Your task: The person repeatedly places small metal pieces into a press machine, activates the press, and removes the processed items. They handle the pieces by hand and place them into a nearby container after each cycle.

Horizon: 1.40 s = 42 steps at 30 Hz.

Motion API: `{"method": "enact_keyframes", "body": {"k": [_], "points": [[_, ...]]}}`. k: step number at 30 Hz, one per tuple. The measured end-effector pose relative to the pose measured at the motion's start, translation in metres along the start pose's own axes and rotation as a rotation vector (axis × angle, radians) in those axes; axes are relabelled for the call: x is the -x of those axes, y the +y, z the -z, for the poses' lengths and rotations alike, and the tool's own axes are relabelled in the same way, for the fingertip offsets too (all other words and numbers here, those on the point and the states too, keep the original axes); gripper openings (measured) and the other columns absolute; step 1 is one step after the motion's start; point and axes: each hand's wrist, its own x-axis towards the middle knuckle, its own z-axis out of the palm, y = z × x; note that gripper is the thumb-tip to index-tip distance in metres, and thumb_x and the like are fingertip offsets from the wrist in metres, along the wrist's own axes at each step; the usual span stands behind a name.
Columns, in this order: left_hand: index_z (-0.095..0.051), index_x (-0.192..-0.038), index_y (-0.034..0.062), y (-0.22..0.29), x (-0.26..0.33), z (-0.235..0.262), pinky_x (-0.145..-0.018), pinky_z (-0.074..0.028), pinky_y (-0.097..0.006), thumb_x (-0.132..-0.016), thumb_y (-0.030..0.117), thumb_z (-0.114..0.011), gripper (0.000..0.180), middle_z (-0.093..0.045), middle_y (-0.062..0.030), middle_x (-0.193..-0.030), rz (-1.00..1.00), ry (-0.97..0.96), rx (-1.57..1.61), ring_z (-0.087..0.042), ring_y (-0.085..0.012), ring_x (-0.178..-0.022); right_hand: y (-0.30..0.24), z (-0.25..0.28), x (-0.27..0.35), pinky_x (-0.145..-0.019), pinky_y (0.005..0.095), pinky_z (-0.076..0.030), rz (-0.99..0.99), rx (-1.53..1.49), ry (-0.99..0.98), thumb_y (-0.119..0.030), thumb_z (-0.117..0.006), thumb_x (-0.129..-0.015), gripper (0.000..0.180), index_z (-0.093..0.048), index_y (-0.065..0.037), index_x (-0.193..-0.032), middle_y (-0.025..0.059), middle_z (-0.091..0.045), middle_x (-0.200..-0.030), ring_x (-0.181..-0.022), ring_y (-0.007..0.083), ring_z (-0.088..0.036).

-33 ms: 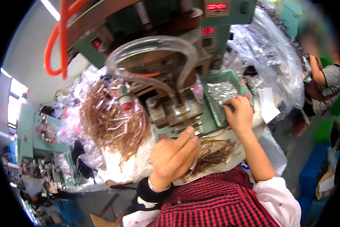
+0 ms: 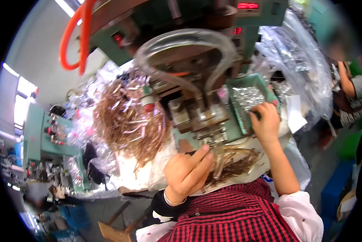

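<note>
My left hand (image 2: 189, 171) is at the front of a metal press fixture (image 2: 207, 121), thumb and fingers pressed together. Anything between its fingertips is too small to make out. Just beside those fingers a clear, narrow strip (image 2: 218, 163) hangs down from the fixture's front. My right hand (image 2: 266, 123) rests at the near right corner of a green bin (image 2: 238, 117) of small shiny metal pieces (image 2: 248, 98). Its fingers curl in, hiding whatever they may hold. Brown and golden strips (image 2: 235, 165) lie in front of the fixture, between my hands.
A thick clear hose (image 2: 185, 36) loops above the fixture. Left of it is a large heap of brown strips (image 2: 126, 121), near a red-tipped knob (image 2: 148, 105). An orange hose (image 2: 84, 36) hangs at upper left. Plastic sheeting (image 2: 294, 60) lies at right; a person (image 2: 350, 88) is beyond.
The whole view has shifted, so the machine sits further right in the picture. My left fingertips have drawn back slightly from the fixture, and the clear strip now shows beside them. My right hand stays at the bin.
</note>
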Motion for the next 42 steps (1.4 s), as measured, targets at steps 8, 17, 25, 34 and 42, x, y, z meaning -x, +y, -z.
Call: {"method": "enact_keyframes", "body": {"k": [8,17,25,34,42], "points": [[-0.076,-0.095,0.0067,-0.09,-0.002,0.071,-0.087,-0.048,-0.037,-0.081,0.009,-0.078,0.014,-0.072,-0.0087,-0.105,0.538,0.113,-0.562,-0.063,-0.0261,-0.097,0.003,0.002,-0.006,-0.072,0.0339,-0.052,-0.182,-0.367,0.105,-0.002,-0.073,-0.086,0.018,-0.071,-0.002,-0.104,0.0123,-0.07,-0.09,-0.078,0.0238,-0.066],[-0.074,-0.098,0.0072,-0.166,0.059,0.018,-0.081,-0.05,-0.041,-0.084,0.006,-0.071,0.015,-0.068,-0.0079,-0.1,0.568,-0.031,-0.605,-0.06,-0.0273,-0.095,0.013,0.018,0.01,-0.07,0.0341,-0.051,-0.183,-0.271,0.18,0.0,-0.069,-0.087,0.01,-0.071,-0.002,-0.097,0.0113,-0.068,-0.088,-0.077,0.024,-0.065],[-0.058,-0.132,0.0006,-0.148,0.039,0.05,-0.085,-0.051,-0.024,-0.103,0.006,-0.059,0.029,-0.074,-0.0115,-0.109,0.942,0.424,0.345,-0.067,-0.0123,-0.103,0.003,0.001,-0.005,-0.07,0.0279,-0.049,-0.218,-0.419,0.122,0.001,-0.063,-0.087,0.012,-0.069,-0.001,-0.097,0.0066,-0.066,-0.08,-0.074,0.0152,-0.061],[-0.07,-0.108,-0.0021,-0.075,0.016,0.04,-0.068,-0.052,-0.023,-0.106,0.018,-0.058,0.023,-0.071,-0.0097,-0.095,1.069,0.289,0.474,-0.066,-0.0124,-0.078,-0.051,0.006,-0.034,-0.078,0.0303,-0.052,-0.164,-0.683,0.136,-0.004,-0.073,-0.084,0.013,-0.071,0.0,-0.097,0.0095,-0.071,-0.091,-0.084,0.0178,-0.066],[-0.065,-0.102,-0.005,-0.042,-0.082,0.034,-0.065,-0.058,-0.024,-0.093,-0.003,-0.07,0.011,-0.071,-0.0149,-0.092,0.495,0.482,0.363,-0.068,-0.0163,-0.076,-0.129,0.016,-0.037,-0.081,0.0279,-0.05,-0.276,-1.244,-0.14,0.001,-0.07,-0.086,0.037,-0.063,0.001,-0.122,0.0061,-0.069,-0.092,-0.088,0.0121,-0.064]]}}
